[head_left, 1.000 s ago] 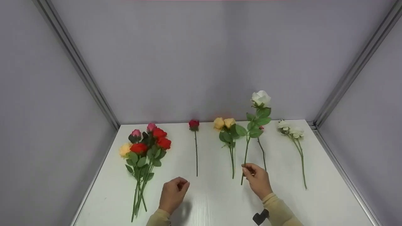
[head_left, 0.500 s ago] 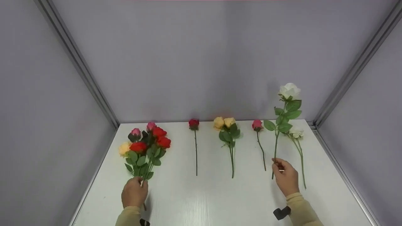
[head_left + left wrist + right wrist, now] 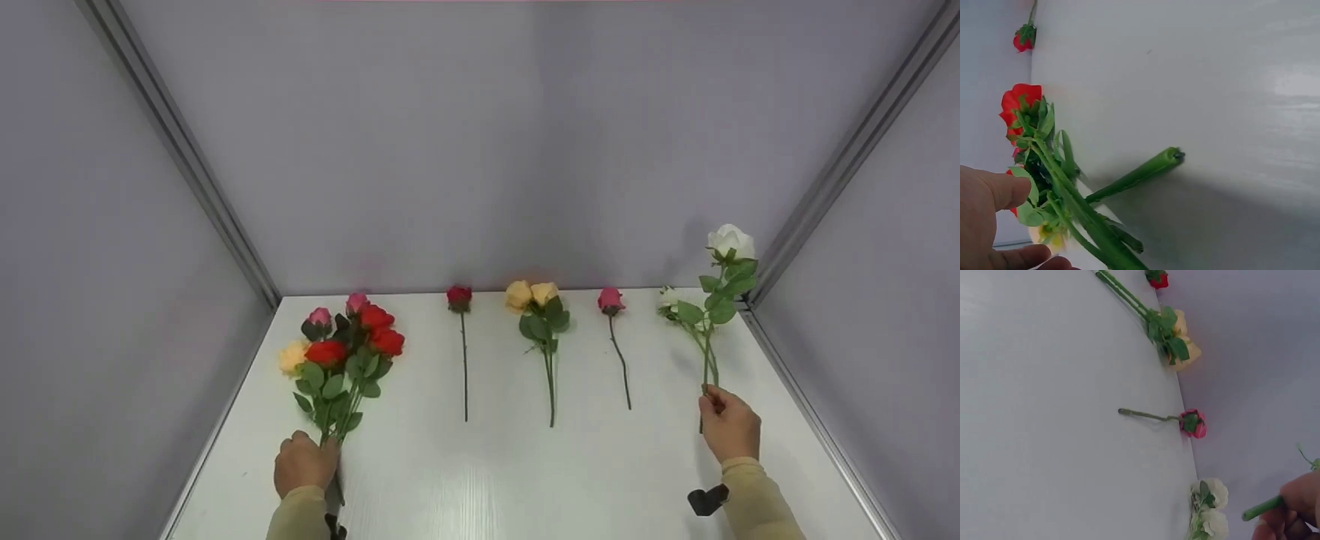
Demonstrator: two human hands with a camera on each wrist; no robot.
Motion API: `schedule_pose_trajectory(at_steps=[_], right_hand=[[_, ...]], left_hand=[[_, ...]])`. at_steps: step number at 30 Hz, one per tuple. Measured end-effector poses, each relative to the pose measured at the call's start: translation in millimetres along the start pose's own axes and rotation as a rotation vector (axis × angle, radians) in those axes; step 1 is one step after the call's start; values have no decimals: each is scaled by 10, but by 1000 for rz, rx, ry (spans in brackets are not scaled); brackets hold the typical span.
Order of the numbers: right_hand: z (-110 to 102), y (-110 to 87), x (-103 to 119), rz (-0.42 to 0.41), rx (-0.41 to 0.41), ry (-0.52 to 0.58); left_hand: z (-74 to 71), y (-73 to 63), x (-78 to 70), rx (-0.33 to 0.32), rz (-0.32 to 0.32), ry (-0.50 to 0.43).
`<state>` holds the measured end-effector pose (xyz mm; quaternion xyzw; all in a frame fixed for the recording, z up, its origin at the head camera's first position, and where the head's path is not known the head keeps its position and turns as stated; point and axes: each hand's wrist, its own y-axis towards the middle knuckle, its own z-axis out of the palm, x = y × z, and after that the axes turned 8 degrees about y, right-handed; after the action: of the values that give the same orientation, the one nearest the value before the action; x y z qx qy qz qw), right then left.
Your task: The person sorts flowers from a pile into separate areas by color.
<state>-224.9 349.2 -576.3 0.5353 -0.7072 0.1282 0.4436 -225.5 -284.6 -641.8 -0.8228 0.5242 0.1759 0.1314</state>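
R hand (image 3: 731, 424) has its fingers pinching a white rose (image 3: 721, 309) low on the stem, bloom up, clear of the worktop (image 3: 510, 465), nr two white roses (image 3: 669, 300) lying at the right end. L hand (image 3: 304, 461), fingers parted, is at the stems of the mixed bunch (image 3: 334, 386) on the left (contact w/ stems: can't tell).

white rose (image 3: 730, 241), red roses (image 3: 326, 353), white table (image 3: 510, 480)

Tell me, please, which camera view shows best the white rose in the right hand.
The head view: the white rose shows bloom, leaves and stem. Right wrist shows mainly its stem end; left wrist shows none of it.
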Motion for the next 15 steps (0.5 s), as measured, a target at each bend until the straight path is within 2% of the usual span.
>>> schedule_pose_trajectory(at_steps=[7,15], right_hand=[[-76,169,-218,55,65,-75],[-71,260,-488,132,188,-129]], left_hand=[[44,52,42,22,15,27],[93,73,47,92,15,57]])
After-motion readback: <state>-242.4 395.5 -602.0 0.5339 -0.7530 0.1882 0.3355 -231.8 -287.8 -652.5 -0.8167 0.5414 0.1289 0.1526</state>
